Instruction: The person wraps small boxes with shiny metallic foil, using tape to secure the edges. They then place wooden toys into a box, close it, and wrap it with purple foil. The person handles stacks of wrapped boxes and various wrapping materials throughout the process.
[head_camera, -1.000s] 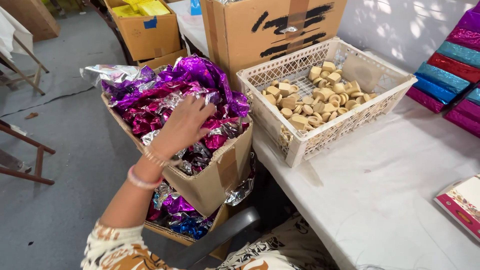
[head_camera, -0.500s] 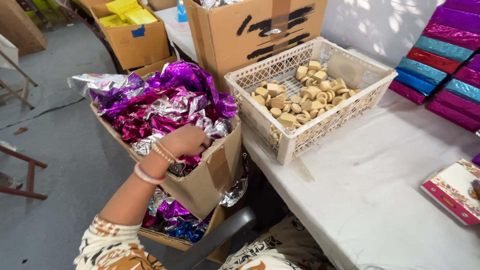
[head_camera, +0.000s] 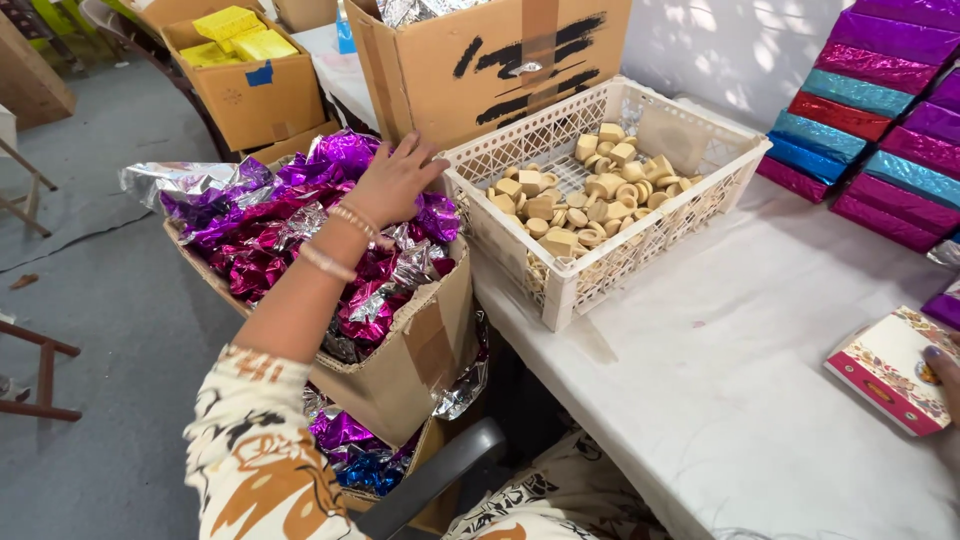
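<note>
Here your left hand (head_camera: 395, 180) rests palm-down, fingers spread and clamped on nothing, atop the purple and silver foil wrappers (head_camera: 290, 230) heaped in the cardboard box (head_camera: 400, 360) beside the table (head_camera: 720, 400). Your right hand (head_camera: 945, 375), its grip impossible to tell, touches a patterned box (head_camera: 885, 370). A white crate (head_camera: 600, 270) holds tan pieces (head_camera: 570, 195).

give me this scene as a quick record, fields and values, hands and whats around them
left hand: fingers spread, resting on shiny foil wrappers
wrappers: purple, magenta and silver, heaped in an open cardboard box
right hand: only fingertips in view at the frame edge, touching a small patterned box
white crate: on the table, holds pale tan pieces
behind: large taped carton
far right: stack of foil-wrapped boxes
</note>
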